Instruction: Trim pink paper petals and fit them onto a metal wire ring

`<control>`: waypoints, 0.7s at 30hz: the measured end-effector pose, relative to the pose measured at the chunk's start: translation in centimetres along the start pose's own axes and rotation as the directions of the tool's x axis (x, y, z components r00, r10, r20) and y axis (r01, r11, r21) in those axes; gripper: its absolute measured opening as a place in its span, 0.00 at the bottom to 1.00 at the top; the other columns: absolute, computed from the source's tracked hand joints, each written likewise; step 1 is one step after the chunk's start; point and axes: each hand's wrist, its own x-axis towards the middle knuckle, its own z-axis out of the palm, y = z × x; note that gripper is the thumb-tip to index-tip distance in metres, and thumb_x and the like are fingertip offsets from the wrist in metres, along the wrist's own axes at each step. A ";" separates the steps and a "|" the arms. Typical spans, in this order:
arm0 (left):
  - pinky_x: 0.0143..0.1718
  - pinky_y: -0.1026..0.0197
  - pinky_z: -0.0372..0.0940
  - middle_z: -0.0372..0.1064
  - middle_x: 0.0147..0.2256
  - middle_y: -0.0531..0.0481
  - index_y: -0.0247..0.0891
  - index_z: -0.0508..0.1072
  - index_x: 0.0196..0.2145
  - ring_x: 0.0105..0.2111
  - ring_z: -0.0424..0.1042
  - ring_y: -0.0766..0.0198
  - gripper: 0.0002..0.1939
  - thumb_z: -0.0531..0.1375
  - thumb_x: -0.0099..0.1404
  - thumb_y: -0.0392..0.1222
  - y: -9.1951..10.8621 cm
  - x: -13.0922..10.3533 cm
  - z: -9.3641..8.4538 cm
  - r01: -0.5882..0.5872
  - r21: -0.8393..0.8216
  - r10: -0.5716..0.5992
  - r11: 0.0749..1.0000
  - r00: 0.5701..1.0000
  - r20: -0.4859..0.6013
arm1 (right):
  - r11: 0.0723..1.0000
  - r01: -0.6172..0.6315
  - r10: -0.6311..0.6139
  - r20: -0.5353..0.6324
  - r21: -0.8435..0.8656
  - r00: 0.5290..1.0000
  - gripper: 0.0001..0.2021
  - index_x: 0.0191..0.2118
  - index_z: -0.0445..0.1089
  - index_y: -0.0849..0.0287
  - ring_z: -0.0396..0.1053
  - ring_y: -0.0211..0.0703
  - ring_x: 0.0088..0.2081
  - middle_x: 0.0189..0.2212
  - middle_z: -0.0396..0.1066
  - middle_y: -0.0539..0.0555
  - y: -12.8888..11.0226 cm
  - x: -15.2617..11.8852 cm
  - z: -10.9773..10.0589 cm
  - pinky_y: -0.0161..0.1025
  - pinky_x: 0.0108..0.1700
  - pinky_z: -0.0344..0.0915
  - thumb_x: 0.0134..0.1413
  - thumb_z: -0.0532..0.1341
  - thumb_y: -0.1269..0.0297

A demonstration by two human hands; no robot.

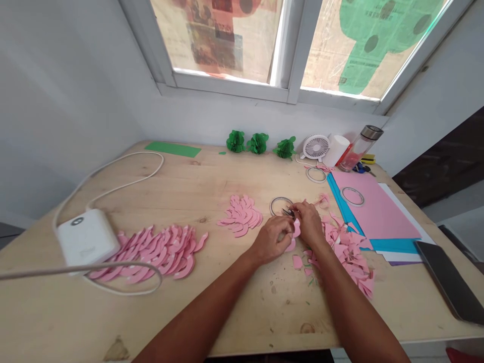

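Note:
My left hand is closed, its fingertips pinching a small pink paper piece. My right hand is closed around small dark-bladed scissors, whose handles are hidden by the fingers. The blades point left, just above the paper. Behind both hands lies a roll of narrow tape. Left of my left hand is a loose pile of curved pink paper cutouts. Pink paper scraps lie heaped beside and partly behind my right forearm.
Overlapping curved pink strips lie left, by a white power bank with a looping cable. Green paper balls, a small fan and a glass bottle line the back. Pink sheets and a dark phone are right.

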 end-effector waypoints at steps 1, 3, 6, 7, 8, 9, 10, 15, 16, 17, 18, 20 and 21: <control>0.47 0.56 0.58 0.70 0.32 0.47 0.40 0.65 0.23 0.42 0.68 0.57 0.06 0.53 0.54 0.32 -0.1 0.0 0.0 -0.013 0.014 0.013 1.000 1.000 0.015 | 1.000 0.008 -0.008 0.009 -0.004 1.000 0.11 0.36 0.71 0.56 0.62 0.48 0.37 0.32 0.69 0.56 0.0 0.0 0.0 0.41 0.38 0.55 0.53 0.52 0.73; 0.46 0.56 0.58 0.69 0.31 0.47 0.40 0.64 0.23 0.41 0.68 0.58 0.06 0.52 0.54 0.32 -0.3 0.0 0.1 -0.023 0.051 0.021 0.998 0.999 0.040 | 1.000 0.026 -0.026 0.022 -0.015 0.999 0.11 0.36 0.71 0.57 0.61 0.48 0.37 0.32 0.69 0.56 -0.1 0.0 0.0 0.40 0.38 0.54 0.53 0.52 0.73; 0.47 0.55 0.57 0.69 0.31 0.48 0.40 0.63 0.23 0.40 0.67 0.58 0.06 0.52 0.53 0.31 -0.6 -0.1 0.2 -0.037 0.105 0.031 0.994 0.998 0.059 | 0.998 0.039 -0.038 0.024 -0.052 0.999 0.12 0.37 0.71 0.57 0.61 0.47 0.37 0.32 0.69 0.57 -0.3 0.0 0.0 0.40 0.39 0.54 0.53 0.52 0.73; 0.47 0.55 0.57 0.69 0.31 0.48 0.40 0.63 0.23 0.41 0.67 0.58 0.06 0.52 0.53 0.30 -0.7 -0.1 0.2 -0.045 0.118 0.037 0.992 0.997 0.064 | 0.997 0.039 -0.037 0.022 -0.068 0.999 0.12 0.36 0.71 0.57 0.61 0.47 0.37 0.31 0.69 0.56 -0.4 0.0 0.0 0.40 0.38 0.54 0.53 0.52 0.73; 0.48 0.55 0.56 0.69 0.31 0.48 0.40 0.63 0.23 0.42 0.67 0.58 0.06 0.52 0.53 0.30 -0.8 -0.1 0.3 -0.051 0.130 0.043 0.990 0.997 0.069 | 0.996 0.037 -0.036 0.022 -0.082 0.999 0.12 0.36 0.71 0.57 0.61 0.47 0.37 0.31 0.68 0.56 -0.5 0.0 -0.1 0.40 0.38 0.53 0.54 0.52 0.73; 0.49 0.55 0.55 0.69 0.31 0.48 0.40 0.63 0.23 0.43 0.66 0.58 0.06 0.52 0.54 0.31 -0.8 -0.1 0.3 -0.057 0.139 0.047 0.989 0.996 0.072 | 0.995 0.036 -0.033 0.025 -0.092 0.999 0.11 0.36 0.71 0.57 0.61 0.46 0.36 0.31 0.68 0.56 -0.6 0.0 -0.1 0.39 0.38 0.53 0.54 0.52 0.73; 0.50 0.55 0.55 0.69 0.31 0.48 0.39 0.62 0.23 0.43 0.66 0.59 0.06 0.52 0.54 0.31 -0.8 -0.1 0.3 -0.061 0.148 0.050 0.987 0.996 0.076 | 0.995 0.032 -0.029 0.030 -0.098 0.999 0.11 0.36 0.71 0.57 0.60 0.46 0.36 0.31 0.68 0.56 -0.7 -0.1 -0.2 0.39 0.38 0.53 0.55 0.52 0.73; 0.49 0.56 0.56 0.67 0.29 0.50 0.39 0.60 0.23 0.38 0.66 0.62 0.06 0.51 0.54 0.30 -0.8 0.1 0.2 -0.040 0.174 0.024 0.984 0.995 0.095 | 0.998 0.020 -0.016 0.057 -0.066 0.998 0.11 0.36 0.70 0.58 0.60 0.45 0.37 0.32 0.68 0.55 -0.8 0.0 -0.5 0.37 0.39 0.53 0.55 0.51 0.73; 0.49 0.57 0.56 0.67 0.29 0.51 0.39 0.59 0.23 0.36 0.66 0.63 0.06 0.50 0.54 0.30 -0.8 0.1 0.2 -0.038 0.173 0.021 0.984 0.995 0.098 | 0.998 0.020 -0.016 0.057 -0.063 0.998 0.11 0.36 0.70 0.58 0.60 0.45 0.37 0.32 0.68 0.55 -0.7 0.0 -0.4 0.37 0.39 0.53 0.54 0.52 0.74; 0.49 0.57 0.56 0.67 0.28 0.51 0.39 0.59 0.23 0.35 0.66 0.64 0.06 0.50 0.54 0.30 -0.7 0.1 0.2 -0.037 0.171 0.020 0.985 0.995 0.101 | 0.998 0.019 -0.016 0.055 -0.063 0.998 0.11 0.36 0.70 0.58 0.60 0.45 0.37 0.32 0.68 0.55 -0.7 0.0 -0.4 0.37 0.39 0.53 0.54 0.52 0.75; 0.49 0.57 0.56 0.66 0.28 0.51 0.39 0.58 0.23 0.34 0.66 0.64 0.07 0.50 0.54 0.30 -0.7 0.2 0.1 -0.036 0.169 0.019 0.985 0.995 0.101 | 0.998 0.019 -0.016 0.051 -0.064 0.999 0.11 0.36 0.70 0.58 0.60 0.45 0.37 0.32 0.68 0.55 -0.6 0.0 -0.3 0.37 0.39 0.53 0.54 0.51 0.75; 0.48 0.57 0.56 0.65 0.27 0.52 0.39 0.58 0.22 0.33 0.65 0.65 0.07 0.49 0.55 0.30 -0.7 0.2 0.1 -0.033 0.169 0.016 0.985 0.995 0.098 | 0.998 0.019 -0.017 0.041 -0.059 0.999 0.11 0.35 0.70 0.58 0.60 0.45 0.37 0.31 0.67 0.55 -0.5 0.0 -0.1 0.38 0.39 0.53 0.54 0.51 0.75; 0.48 0.57 0.56 0.65 0.27 0.52 0.39 0.57 0.22 0.32 0.65 0.65 0.07 0.49 0.55 0.31 -0.7 0.2 0.1 -0.029 0.169 0.014 0.985 0.995 0.094 | 0.998 0.017 -0.015 0.035 -0.055 0.999 0.11 0.34 0.69 0.58 0.60 0.45 0.36 0.30 0.67 0.55 -0.5 0.0 0.0 0.38 0.39 0.53 0.54 0.51 0.75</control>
